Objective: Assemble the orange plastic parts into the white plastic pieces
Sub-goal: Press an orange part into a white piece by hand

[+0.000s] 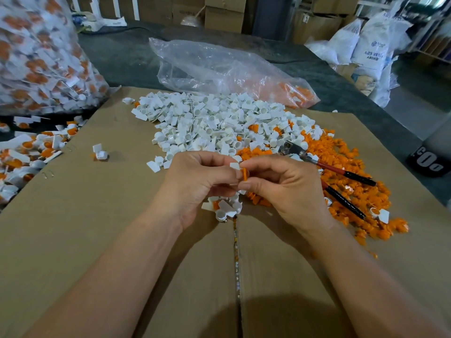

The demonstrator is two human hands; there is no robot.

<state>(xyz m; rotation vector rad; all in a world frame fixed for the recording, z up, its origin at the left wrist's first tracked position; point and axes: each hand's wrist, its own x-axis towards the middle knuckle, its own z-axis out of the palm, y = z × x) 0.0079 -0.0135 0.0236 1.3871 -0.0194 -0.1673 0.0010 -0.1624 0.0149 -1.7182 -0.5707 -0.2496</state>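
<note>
Right hand [280, 189] pinch on orange part [244, 173]

Brown cardboard boxes [223, 13] are standing stacked at the far end of the room, beside white frames [114, 7] at the left. White printed sacks [366, 45] are leaning together at the right above the grey floor [415, 113], and pale light is coming in from the upper right.

I am recording the pile of pieces [214, 123] lying centre-rear on the carton top [97, 215], the pile of insert parts [353, 154] adjoining on its right, pliers [346, 173] lying on those parts, a plastic bag [219, 67] lying behind both piles, and a filled bag [36, 57] standing far left.
</note>
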